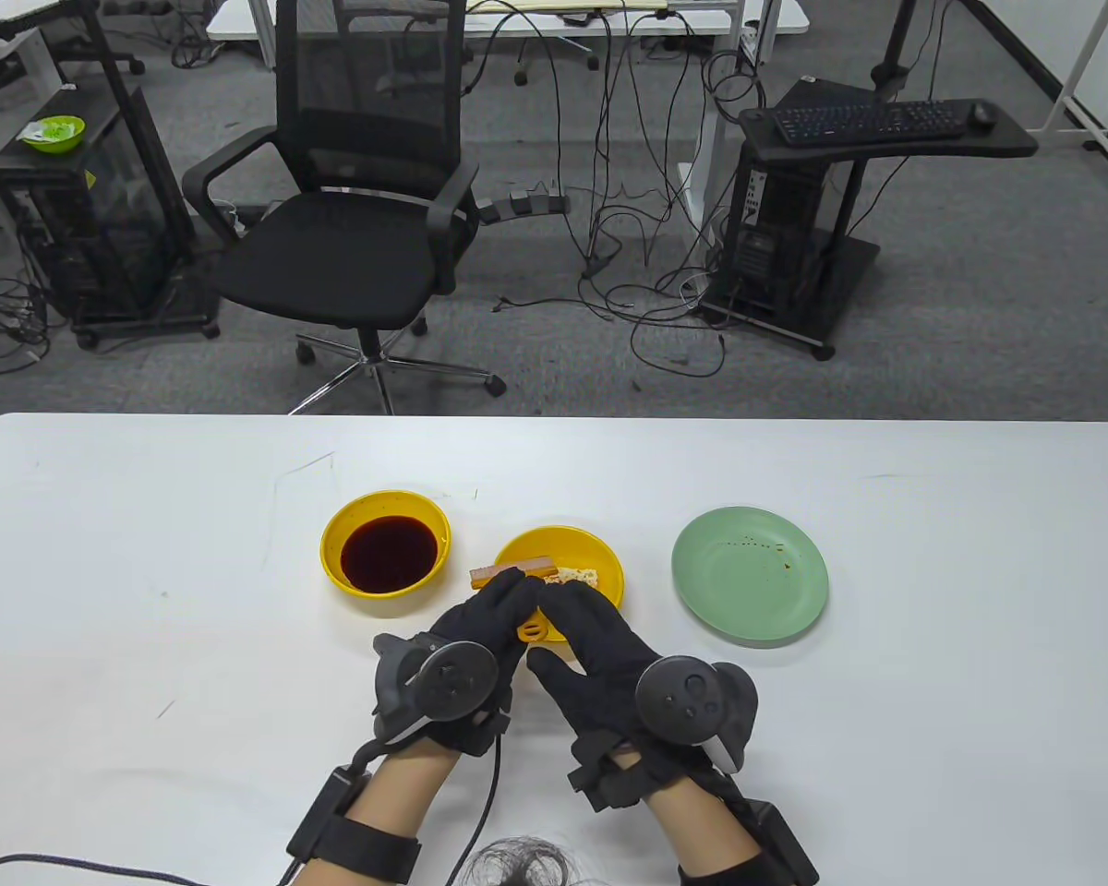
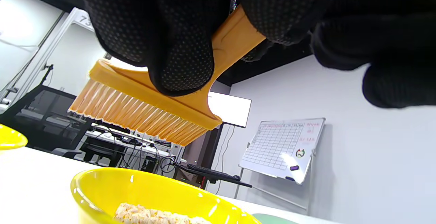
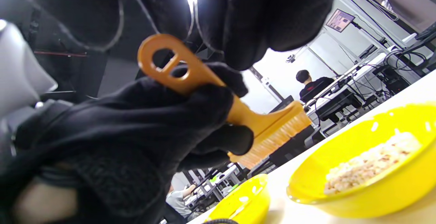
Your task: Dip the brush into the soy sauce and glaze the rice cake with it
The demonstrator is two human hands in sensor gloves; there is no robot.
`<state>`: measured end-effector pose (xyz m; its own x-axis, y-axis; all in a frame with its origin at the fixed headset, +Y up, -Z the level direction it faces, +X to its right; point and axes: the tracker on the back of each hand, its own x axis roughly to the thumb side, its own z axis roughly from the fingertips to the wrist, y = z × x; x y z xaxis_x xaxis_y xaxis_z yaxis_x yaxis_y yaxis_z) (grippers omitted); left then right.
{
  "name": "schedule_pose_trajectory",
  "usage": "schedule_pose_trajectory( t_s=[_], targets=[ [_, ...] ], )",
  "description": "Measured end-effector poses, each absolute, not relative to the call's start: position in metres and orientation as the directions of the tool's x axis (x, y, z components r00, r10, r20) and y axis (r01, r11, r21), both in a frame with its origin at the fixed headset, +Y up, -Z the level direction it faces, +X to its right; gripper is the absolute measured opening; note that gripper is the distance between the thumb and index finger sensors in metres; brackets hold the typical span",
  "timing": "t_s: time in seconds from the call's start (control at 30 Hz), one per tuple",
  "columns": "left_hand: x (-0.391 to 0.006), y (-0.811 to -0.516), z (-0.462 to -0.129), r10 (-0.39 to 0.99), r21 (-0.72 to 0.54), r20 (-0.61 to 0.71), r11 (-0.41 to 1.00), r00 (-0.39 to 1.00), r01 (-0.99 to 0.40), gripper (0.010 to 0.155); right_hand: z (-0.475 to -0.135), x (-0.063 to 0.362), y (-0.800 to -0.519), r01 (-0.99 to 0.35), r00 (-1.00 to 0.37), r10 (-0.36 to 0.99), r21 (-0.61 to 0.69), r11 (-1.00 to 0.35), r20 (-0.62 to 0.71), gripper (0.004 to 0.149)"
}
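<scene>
Left hand (image 1: 480,628) grips orange brush (image 2: 160,105) by the handle, bristles above the rice cake bowl (image 1: 609,565). Right hand (image 1: 596,646) just beside it on the bowl's near side, grip unclear. Rice cake (image 1: 577,577) in that bowl; soy sauce bowl (image 1: 386,552) just left of it, green plate (image 1: 750,574) right.

Glossy yellow plastic bowl (image 2: 102,186), smooth orange plastic brush (image 2: 163,98), matt white table (image 1: 933,701).

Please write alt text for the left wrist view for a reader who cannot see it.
Black-gloved fingers pinch the handle of an orange brush, its bristles raised above a yellow bowl holding a rice cake. A whiteboard stands behind.
</scene>
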<state>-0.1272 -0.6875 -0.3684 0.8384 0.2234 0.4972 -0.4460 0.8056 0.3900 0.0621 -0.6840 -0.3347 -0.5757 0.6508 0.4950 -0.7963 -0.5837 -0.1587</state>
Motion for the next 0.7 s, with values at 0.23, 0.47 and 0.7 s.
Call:
schedule_pose_trajectory(
  t_s=[0.23, 0.47, 0.7],
  targets=[
    [-0.12, -0.685, -0.367, 0.216, 0.391, 0.506, 0.805, 0.835, -0.445, 0.048, -0.333, 0.061, -0.682, -0.779, -0.604, 0.618, -0.206, -0.593, 0.503, 0.053],
    [-0.116, -0.684, -0.364, 0.192, 0.404, 0.509, 0.807, 0.839, -0.43, 0.05, -0.332, 0.062, -0.68, -0.693, -0.704, 0.502, -0.334, -0.638, 0.502, 0.048],
    [-0.107, -0.682, -0.368, 0.162, 0.396, 0.536, 0.819, 0.829, -0.416, 0.05, -0.33, 0.067, -0.676, -0.669, -0.734, 0.456, -0.42, -0.614, 0.502, 0.042]
  ],
)
